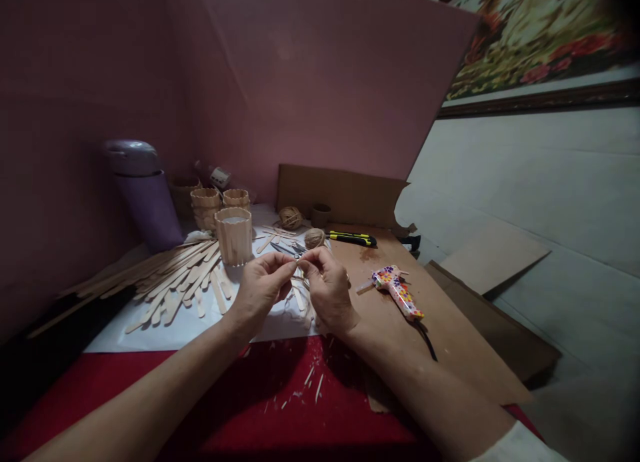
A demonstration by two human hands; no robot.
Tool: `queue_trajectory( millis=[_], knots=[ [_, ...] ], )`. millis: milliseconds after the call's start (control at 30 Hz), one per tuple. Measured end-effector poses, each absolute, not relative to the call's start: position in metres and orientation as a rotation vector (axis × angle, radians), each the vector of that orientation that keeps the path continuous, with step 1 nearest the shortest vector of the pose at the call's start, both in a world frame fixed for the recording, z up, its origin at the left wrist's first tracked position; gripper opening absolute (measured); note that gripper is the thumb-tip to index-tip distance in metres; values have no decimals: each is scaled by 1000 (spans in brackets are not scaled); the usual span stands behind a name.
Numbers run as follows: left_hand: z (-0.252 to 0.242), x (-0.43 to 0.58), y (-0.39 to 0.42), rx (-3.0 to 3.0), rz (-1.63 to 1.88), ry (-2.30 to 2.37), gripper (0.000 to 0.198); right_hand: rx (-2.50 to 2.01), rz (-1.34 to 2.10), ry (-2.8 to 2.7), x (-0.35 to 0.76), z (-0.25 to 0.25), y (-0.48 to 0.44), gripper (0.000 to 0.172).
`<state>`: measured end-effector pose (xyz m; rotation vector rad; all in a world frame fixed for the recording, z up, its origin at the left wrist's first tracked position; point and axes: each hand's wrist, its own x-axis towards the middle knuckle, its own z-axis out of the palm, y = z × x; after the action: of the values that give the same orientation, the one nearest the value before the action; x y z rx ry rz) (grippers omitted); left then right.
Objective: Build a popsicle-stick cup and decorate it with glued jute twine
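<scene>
Cardboard sheet (450,335) lies to your right. Craft sticks (175,279) fan out at your left. Your left hand (263,285) and right hand (327,292) meet centrally, thumb and forefinger of each pinched together. Floral glue gun (397,292) rests on the cardboard sheet; stick-clad cup (233,241) stands upright beyond your left hand. Scissors (282,249) lie just beyond both hands. Tiny piece (298,262): clamped between both pinches, too small to identify.
</scene>
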<state>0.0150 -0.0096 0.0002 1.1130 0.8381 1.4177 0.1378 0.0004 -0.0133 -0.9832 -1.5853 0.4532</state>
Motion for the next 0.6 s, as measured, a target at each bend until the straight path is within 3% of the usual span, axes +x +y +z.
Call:
queue_trajectory(
  millis=[600],
  knots=[
    [-3,14,-10,1151,1427,759,24,-966,756,-1392,134,-15,0,11]
  ],
)
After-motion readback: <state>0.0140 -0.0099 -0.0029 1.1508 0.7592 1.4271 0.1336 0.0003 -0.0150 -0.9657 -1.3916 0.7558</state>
